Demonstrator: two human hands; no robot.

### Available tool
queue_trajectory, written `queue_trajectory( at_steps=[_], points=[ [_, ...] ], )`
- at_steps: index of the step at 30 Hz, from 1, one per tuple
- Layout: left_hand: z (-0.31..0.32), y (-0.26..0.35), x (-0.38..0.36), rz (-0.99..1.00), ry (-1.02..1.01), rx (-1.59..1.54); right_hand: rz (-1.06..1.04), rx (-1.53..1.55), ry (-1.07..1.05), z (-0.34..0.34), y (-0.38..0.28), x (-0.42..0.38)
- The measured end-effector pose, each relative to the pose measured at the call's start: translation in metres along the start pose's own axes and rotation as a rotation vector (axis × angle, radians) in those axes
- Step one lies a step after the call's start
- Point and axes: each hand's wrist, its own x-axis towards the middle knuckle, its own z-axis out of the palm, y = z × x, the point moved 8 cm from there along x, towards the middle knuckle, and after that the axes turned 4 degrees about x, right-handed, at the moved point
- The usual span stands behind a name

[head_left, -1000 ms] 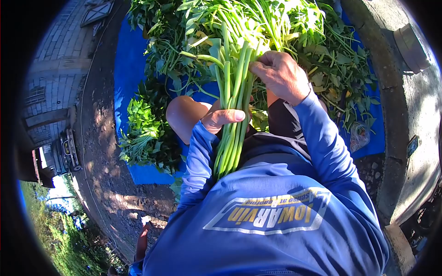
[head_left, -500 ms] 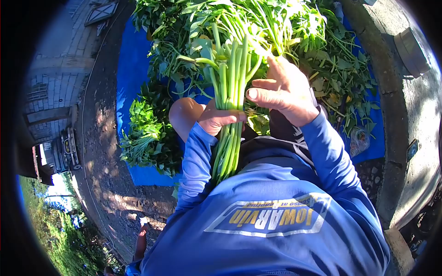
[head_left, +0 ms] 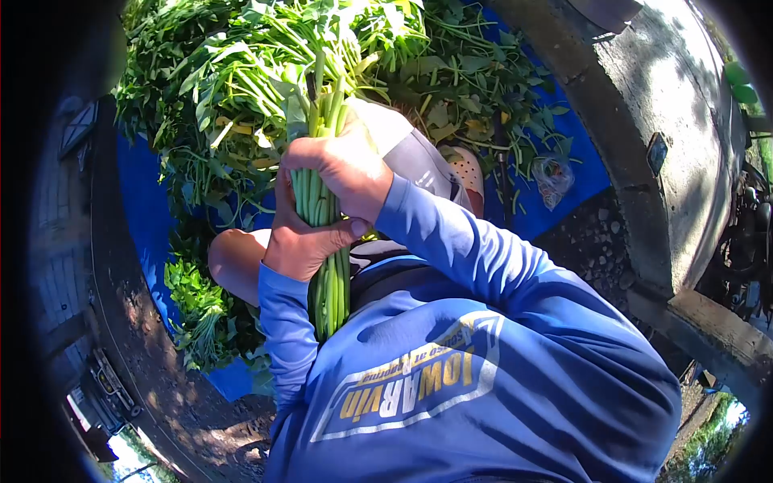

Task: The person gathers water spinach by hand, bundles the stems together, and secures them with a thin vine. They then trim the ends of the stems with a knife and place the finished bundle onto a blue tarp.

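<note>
A bunch of long green leafy-vegetable stems [head_left: 328, 294] stands almost upright against my shirt, its lower part running down to my belly. My left hand [head_left: 299, 245] is wrapped around the middle of the bunch, thumb across the front. Just above it, my right hand [head_left: 346, 165] closes around the upper stems from the right, with its fingers bent over them. The two hands nearly touch. Beyond them lies a big heap of leafy greens [head_left: 241, 68], partly hidden behind the stem tops.
A blue tarp [head_left: 145, 201] lies under the greens. On its left side sits a smaller leafy bundle [head_left: 197, 310]. A clear plastic bag [head_left: 552, 179] lies at the right, near a perforated shoe [head_left: 467, 171]. A concrete ledge [head_left: 644, 105] borders the right side.
My right hand, open beside the stems before, has come in and closed around their upper part. My left hand keeps its hold. The whole view has turned and shifted.
</note>
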Motion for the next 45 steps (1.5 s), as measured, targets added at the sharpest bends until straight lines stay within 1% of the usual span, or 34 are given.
queue_trajectory(
  at_steps=[1,2,4,7,9,10,11,12,13,15,16,17,18,19,20,21,22,23,24,25,28,29,31,32,33,34,35,36,37,38,40,42,44,45],
  points=[
    [0.003,0.003,-0.002,-0.055,-0.045,0.068,-0.057,0.015,-0.030,0.000,-0.002,-0.001],
    [0.016,-0.001,-0.004,-0.209,-0.146,-0.177,-0.102,-0.081,0.003,-0.002,-0.012,-0.008],
    [0.012,-0.025,-0.004,-0.325,-0.211,-0.031,-0.253,-0.258,0.012,-0.002,-0.033,-0.018],
    [0.013,-0.010,-0.011,-0.417,-0.256,-0.243,-0.241,-0.208,-0.224,0.000,-0.044,-0.025],
    [-0.002,0.011,-0.021,-0.399,-0.089,-0.247,-0.065,-0.163,-0.560,-0.016,-0.041,-0.021],
    [-0.012,0.017,-0.027,-0.390,0.000,-0.247,-0.053,-0.269,-0.469,-0.065,-0.025,-0.001],
    [-0.033,0.012,-0.027,-0.337,-0.051,-0.208,-0.018,-0.087,-0.277,-0.108,-0.029,0.010],
    [-0.052,0.014,-0.030,-0.260,-0.041,-0.310,-0.074,-0.212,-0.023,-0.170,-0.031,0.019],
    [-0.091,0.009,-0.033,-0.202,-0.029,-0.301,-0.114,-0.433,0.252,-0.250,-0.019,0.028],
    [-0.149,0.024,-0.053,-0.123,0.110,-0.271,-0.114,-1.255,0.576,-0.434,0.026,0.026],
    [-0.186,0.050,-0.067,-0.102,0.251,-0.236,0.102,-1.468,0.633,-0.497,0.051,0.012],
    [-0.219,0.073,-0.081,-0.044,0.465,-0.217,0.300,-1.653,0.519,-0.546,0.079,0.003],
    [-0.253,0.094,-0.090,-0.015,0.530,-0.214,0.115,-1.800,0.563,-0.579,0.098,-0.012],
    [-0.289,0.111,-0.100,0.079,0.623,-0.205,0.080,-1.751,0.497,-0.639,0.134,-0.018],
    [-0.322,0.135,-0.107,0.191,0.722,-0.108,0.221,-1.752,0.447,-0.628,0.121,-0.020],
    [-0.361,0.149,-0.115,0.237,0.796,-0.093,0.174,-1.697,0.468,-0.592,0.103,-0.033],
    [-0.396,0.159,-0.121,0.289,0.848,-0.088,-0.035,-1.604,0.479,-0.575,0.093,-0.038],
    [-0.426,0.167,-0.123,0.305,0.836,-0.078,-0.091,-1.487,0.473,-0.598,0.101,-0.032],
    [-0.455,0.170,-0.123,0.318,0.810,-0.077,0.033,-1.488,0.460,-0.603,0.104,-0.027],
    [-0.467,0.174,-0.125,0.325,0.777,-0.083,0.164,-1.493,0.454,-0.611,0.104,-0.026],
    [-0.464,0.196,-0.138,0.373,0.921,-0.027,-0.054,-1.676,0.480,-0.632,0.108,-0.009],
    [-0.473,0.194,-0.139,0.418,0.934,-0.046,-0.048,-1.423,0.525,-0.677,0.125,0.000],
    [-0.445,0.204,-0.156,0.400,0.966,0.071,-0.088,-0.896,0.628,-0.720,0.141,0.002],
    [-0.434,0.205,-0.157,0.388,0.969,0.126,-0.022,-0.591,0.579,-0.740,0.153,0.010],
    [-0.449,0.194,-0.159,0.285,0.882,0.237,0.050,-0.291,0.563,-0.746,0.162,0.015],
    [-0.425,0.189,-0.149,0.252,0.785,0.153,0.094,0.011,0.558,-0.752,0.158,0.004],
    [-0.379,0.185,-0.136,0.215,0.652,0.052,0.021,-0.585,0.645,-0.699,0.115,-0.031],
    [-0.342,0.168,-0.126,0.091,0.525,-0.037,0.027,-0.732,0.677,-0.617,0.067,-0.060],
    [-0.286,0.161,-0.115,0.051,0.412,-0.086,-0.049,-0.791,0.764,-0.583,0.041,-0.072],
    [-0.232,0.146,-0.099,-0.046,0.296,-0.114,-0.038,-0.752,0.840,-0.540,0.016,-0.088],
    [-0.117,0.101,-0.072,-0.266,0.079,-0.201,-0.067,-0.609,0.702,-0.487,-0.014,-0.101],
    [-0.020,0.053,-0.045,-0.421,-0.258,-0.239,-0.166,-0.617,0.650,-0.458,-0.036,-0.104],
    [0.047,0.038,-0.011,-0.437,-0.504,-0.288,-0.233,-0.569,0.568,-0.391,-0.074,-0.118],
    [0.063,0.039,0.000,-0.457,-0.543,-0.284,-0.281,-0.536,0.553,-0.363,-0.091,-0.126]
  ],
)
